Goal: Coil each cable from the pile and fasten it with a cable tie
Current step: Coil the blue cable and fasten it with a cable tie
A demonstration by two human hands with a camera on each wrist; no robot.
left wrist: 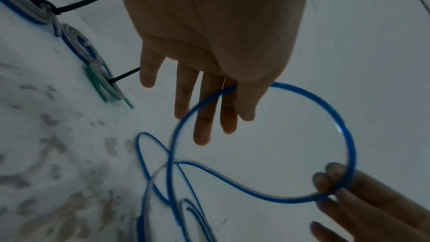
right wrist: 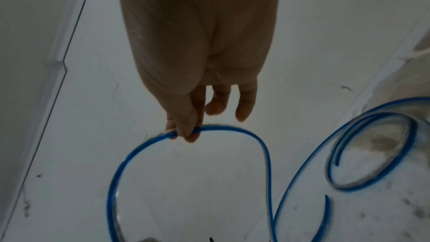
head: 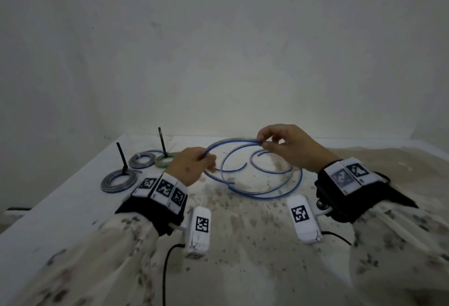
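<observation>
A person's two hands hold a blue cable (head: 252,192) above a white table (head: 60,208), at the centre of the head view. The left hand (head: 192,168) pinches the cable between thumb and forefinger at the left end of a raised arc; in the left wrist view its other fingers (left wrist: 202,126) hang fairly straight behind the strand. The right hand (head: 289,146) pinches the same arc at its right end, thumb pressed to forefinger, the remaining fingers loosely curled. Between the two hands the cable bows upward. The rest of it lies in loose, overlapping loops on the table below and between the hands, with cut ends showing inside the loops.

At the left of the head view, three coiled cables lie on the table: a grey coil (head: 119,180) nearest the camera, a grey and blue coil (head: 142,160) behind it, and a green-edged coil (head: 165,161) just beside that. Black cable ties (head: 122,157) stand upright from two of them. Patterned sleeves and black wrist straps with printed markers fill the lower frame.
</observation>
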